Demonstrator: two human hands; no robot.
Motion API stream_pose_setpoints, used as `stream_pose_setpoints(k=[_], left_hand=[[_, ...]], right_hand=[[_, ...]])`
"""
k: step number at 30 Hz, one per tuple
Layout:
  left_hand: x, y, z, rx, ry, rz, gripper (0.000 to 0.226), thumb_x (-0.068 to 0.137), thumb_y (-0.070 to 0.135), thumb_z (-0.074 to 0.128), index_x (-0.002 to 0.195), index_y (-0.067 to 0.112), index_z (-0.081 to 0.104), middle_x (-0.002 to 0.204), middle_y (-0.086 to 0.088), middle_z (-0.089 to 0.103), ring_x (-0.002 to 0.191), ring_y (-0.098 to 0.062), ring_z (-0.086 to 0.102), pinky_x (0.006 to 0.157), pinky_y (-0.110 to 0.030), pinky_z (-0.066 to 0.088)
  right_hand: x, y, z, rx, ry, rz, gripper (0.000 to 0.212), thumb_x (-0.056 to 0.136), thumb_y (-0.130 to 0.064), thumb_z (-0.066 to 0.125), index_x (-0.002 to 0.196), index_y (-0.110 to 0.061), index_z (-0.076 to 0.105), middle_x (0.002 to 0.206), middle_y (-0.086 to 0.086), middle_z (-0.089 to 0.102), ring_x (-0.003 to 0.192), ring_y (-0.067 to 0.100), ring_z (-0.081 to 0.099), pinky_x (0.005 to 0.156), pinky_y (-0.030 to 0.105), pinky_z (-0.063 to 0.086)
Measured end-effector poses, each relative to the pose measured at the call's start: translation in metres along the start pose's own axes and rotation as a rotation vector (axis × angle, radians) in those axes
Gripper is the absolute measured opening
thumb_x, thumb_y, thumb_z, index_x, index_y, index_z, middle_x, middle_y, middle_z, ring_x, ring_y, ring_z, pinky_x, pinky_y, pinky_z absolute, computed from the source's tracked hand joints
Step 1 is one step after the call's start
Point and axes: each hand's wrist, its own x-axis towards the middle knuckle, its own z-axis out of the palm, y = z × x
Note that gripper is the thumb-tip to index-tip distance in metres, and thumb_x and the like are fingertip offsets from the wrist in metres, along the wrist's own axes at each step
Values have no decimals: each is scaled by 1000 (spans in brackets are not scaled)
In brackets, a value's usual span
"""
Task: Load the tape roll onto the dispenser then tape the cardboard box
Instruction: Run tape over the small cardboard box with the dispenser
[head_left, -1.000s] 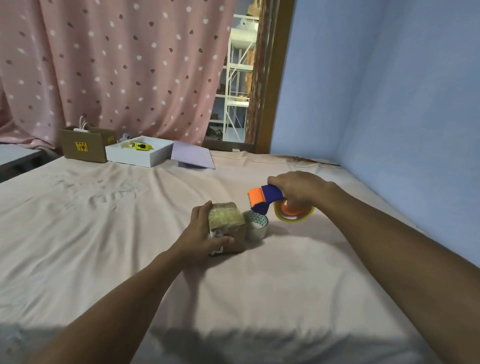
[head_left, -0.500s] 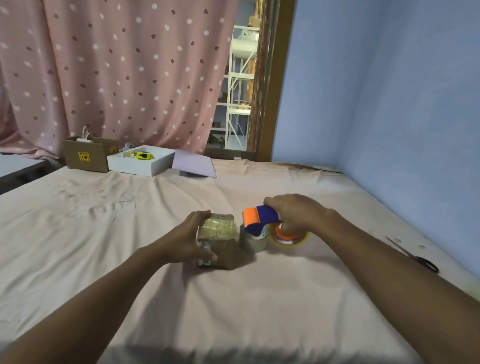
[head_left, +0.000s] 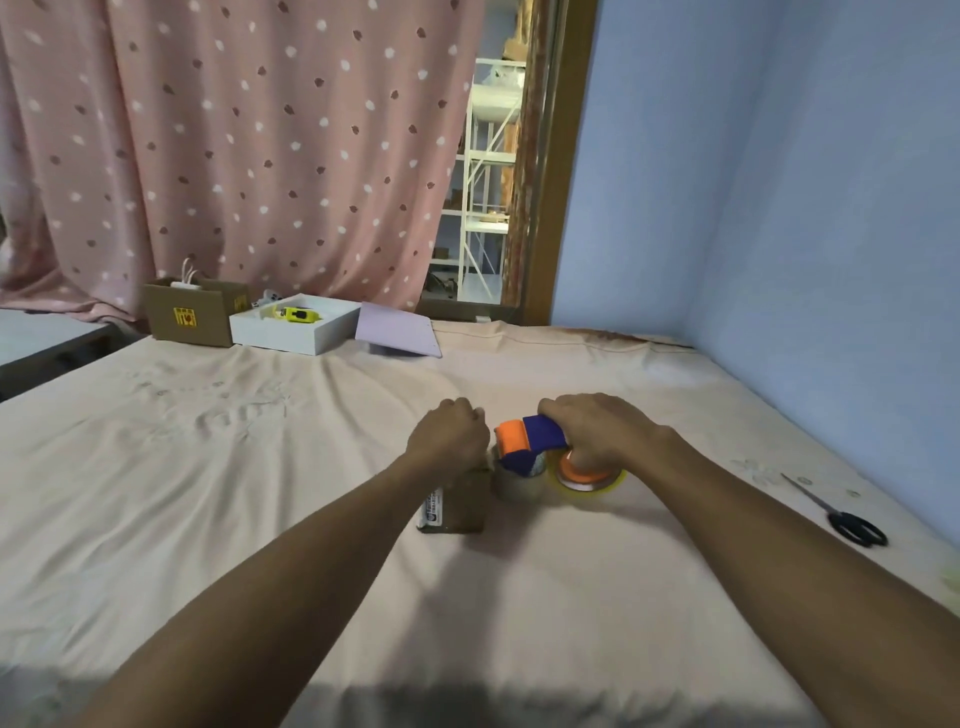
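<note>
Cardboard box (head_left: 457, 501): on bed (head_left: 260, 467), centre, under left hand (head_left: 451, 435), fingers curled over its top. Tape dispenser (head_left: 530, 441), roll loaded: gripped in right hand (head_left: 597, 431), just right of box. Spare tape roll (head_left: 519, 486): between them. Scissors (head_left: 836, 512): far right.

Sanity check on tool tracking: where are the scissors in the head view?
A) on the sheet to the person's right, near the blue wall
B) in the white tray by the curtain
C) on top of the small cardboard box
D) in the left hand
A: the scissors lie flat on the sheet at the far right, close to the blue wall, untouched by either hand and apart from the dispenser.
</note>
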Motion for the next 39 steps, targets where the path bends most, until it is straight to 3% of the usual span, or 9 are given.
stream_pose_setpoints(k=[4,7,10,14,17,26,33,36,39], left_hand=[[6,-14,16,397,27,80,33,100,15,34,114,2,60,121,-19,63,111,-38,57,93,-43,41],[5,-19,19,552,50,219,26,97,10,39,112,0,57,117,-20,60,105,-40,59,85,-42,41],[6,-22,21,654,63,294,24,93,8,42,111,1,56,115,-20,58,103,-39,59,75,-39,31],[7,-22,21,659,62,304,27,91,9,43,115,2,54,117,-19,58,104,-39,59,75,-38,30],[6,-23,21,665,67,308,32,91,9,45,121,2,52,118,-20,57,106,-40,58,79,-40,40],[8,-24,23,715,69,336,35,95,17,47,127,4,54,122,-19,57,112,-42,57,90,-44,46],[9,-24,22,669,32,340,29,96,24,50,118,7,59,118,-19,57,110,-42,56,90,-44,45],[10,-24,25,676,45,327,28,96,20,48,116,4,59,118,-20,58,108,-42,57,89,-44,46],[11,-24,26,583,23,236,38,99,27,38,122,5,59,123,-19,57,114,-41,54,94,-45,42]], right_hand=[[0,-2,2,43,2,-2,46,77,-23,69,117,-27,48,108,0,63,91,24,56,73,34,46],[-7,3,9,29,11,5,46,75,-25,69,114,-27,46,105,0,64,87,26,58,71,35,49],[-14,8,16,34,7,14,46,76,-23,70,113,-26,44,101,-1,63,82,26,56,66,32,43],[-15,11,13,25,-39,3,54,77,-21,74,122,-25,44,105,-2,62,83,22,52,68,31,41],[-9,6,10,-10,-87,-12,55,77,-23,74,123,-27,44,101,-5,57,85,23,53,69,32,41],[9,-18,7,-173,-166,-51,51,86,-20,68,130,-24,44,115,7,65,93,28,58,78,39,52],[17,-26,-2,-272,-204,-54,51,90,-25,68,135,-24,43,116,10,65,99,30,62,83,44,57],[19,-37,-14,-372,-194,-50,41,94,-28,63,131,-23,48,116,10,66,100,31,63,78,42,55],[26,-57,-29,-639,-190,-117,26,98,-24,57,124,-22,59,119,3,67,106,29,66,70,35,44]])
